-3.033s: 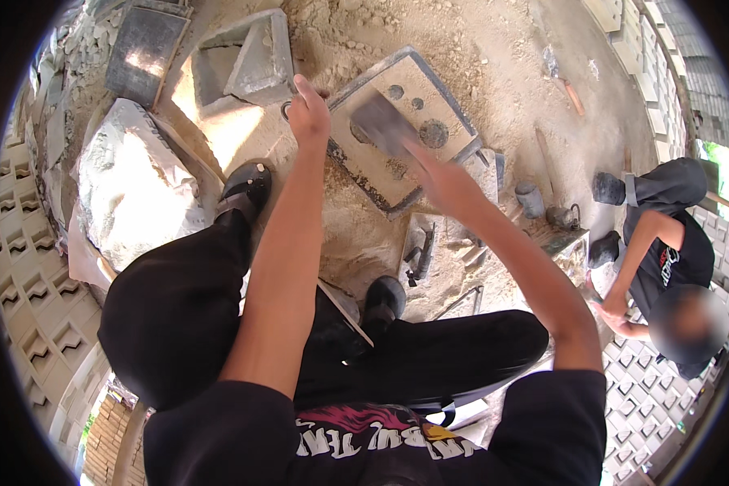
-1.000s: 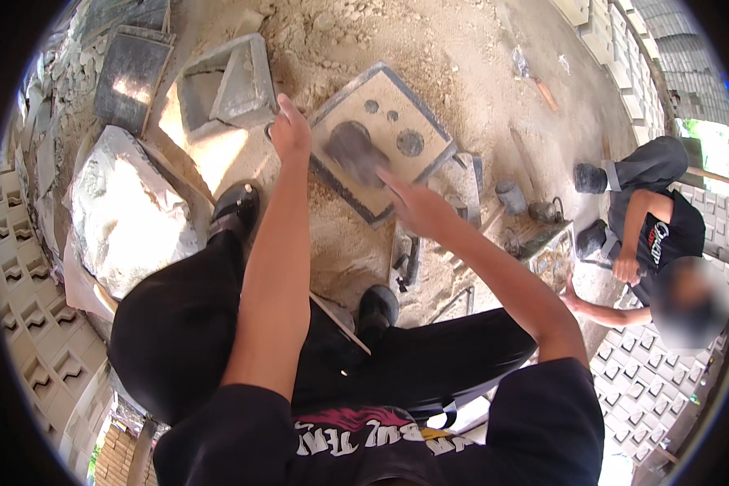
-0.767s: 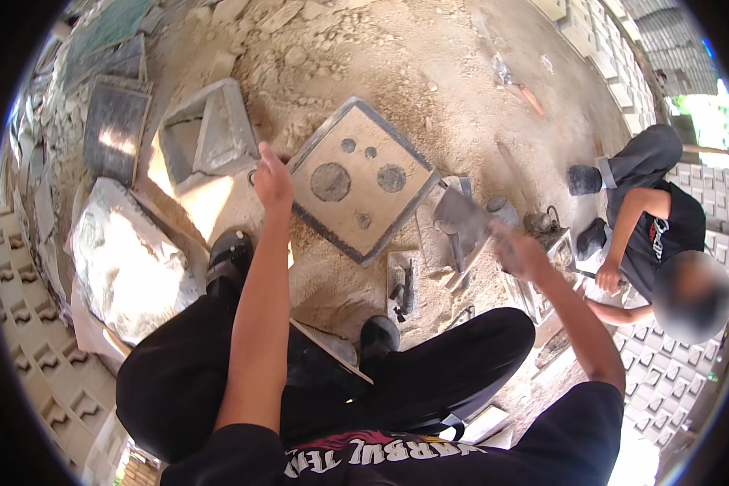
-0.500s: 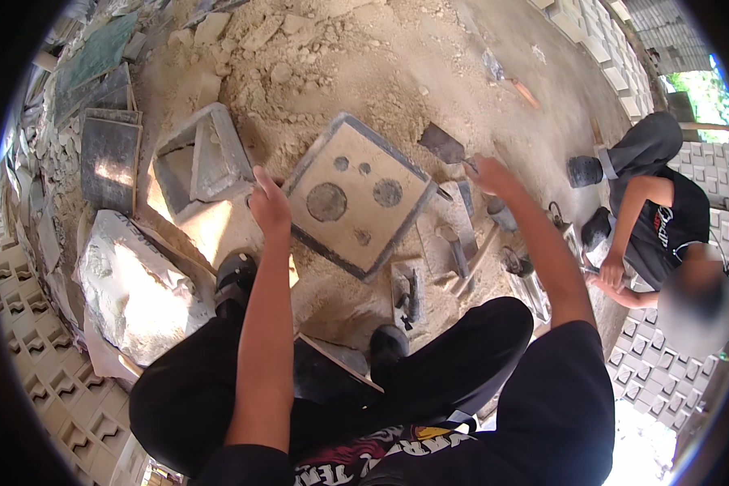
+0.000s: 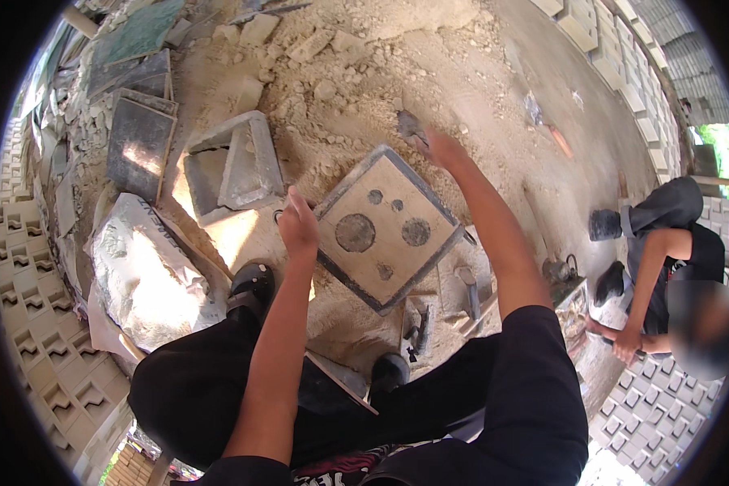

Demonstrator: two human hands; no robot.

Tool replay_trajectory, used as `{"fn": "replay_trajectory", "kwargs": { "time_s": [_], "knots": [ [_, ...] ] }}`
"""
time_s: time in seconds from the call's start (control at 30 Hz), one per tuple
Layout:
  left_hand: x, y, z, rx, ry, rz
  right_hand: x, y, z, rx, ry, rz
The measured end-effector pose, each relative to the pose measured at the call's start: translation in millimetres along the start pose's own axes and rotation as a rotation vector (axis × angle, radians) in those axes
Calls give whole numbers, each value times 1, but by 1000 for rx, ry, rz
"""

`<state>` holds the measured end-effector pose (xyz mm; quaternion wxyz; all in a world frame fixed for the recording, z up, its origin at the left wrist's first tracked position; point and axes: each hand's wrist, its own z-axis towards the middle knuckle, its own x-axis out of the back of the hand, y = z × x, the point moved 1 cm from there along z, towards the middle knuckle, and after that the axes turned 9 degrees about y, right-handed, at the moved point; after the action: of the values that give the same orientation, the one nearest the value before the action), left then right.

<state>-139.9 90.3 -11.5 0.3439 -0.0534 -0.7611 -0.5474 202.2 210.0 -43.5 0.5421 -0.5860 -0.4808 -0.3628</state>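
Note:
My right hand point(image 5: 444, 151) is closed round the handle of a trowel point(image 5: 411, 125), its blade at the loose tan sand point(image 5: 360, 97) beyond the mould. A square dark-framed mould point(image 5: 342, 274) lies tilted cornerwise in front of me. Its smooth tan filling point(image 5: 393, 247) bears several round dark spots of different sizes. My left hand point(image 5: 301, 225) is closed beside the mould's left corner. A small dark ring shows at its fingers, but what they grip is mostly hidden.
Left of the mould stands a grey open box-shaped form point(image 5: 255, 158). Dark flat boards point(image 5: 140, 146) and a white sack point(image 5: 150, 271) lie farther left. A hammer point(image 5: 470, 290) rests right of the mould. Another person point(image 5: 676, 243) crouches at the right, near stacked pale blocks point(image 5: 616, 65).
My right hand has swung the trowel left and away from me, from beside the mould's right corner to the sand beyond it. My left hand stays by the left corner. The whole view has shifted.

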Motion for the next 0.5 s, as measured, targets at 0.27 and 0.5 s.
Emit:
{"fn": "replay_trajectory", "kwargs": {
  "time_s": [0.27, 0.5],
  "knots": [
    [1, 4, -3, 6, -5, 19, 2, -45, 73, 68, -10, 6],
    [-1, -9, -4, -24, 21, 48, 52, -48, 13, 17, 37, 38]
  ]
}}
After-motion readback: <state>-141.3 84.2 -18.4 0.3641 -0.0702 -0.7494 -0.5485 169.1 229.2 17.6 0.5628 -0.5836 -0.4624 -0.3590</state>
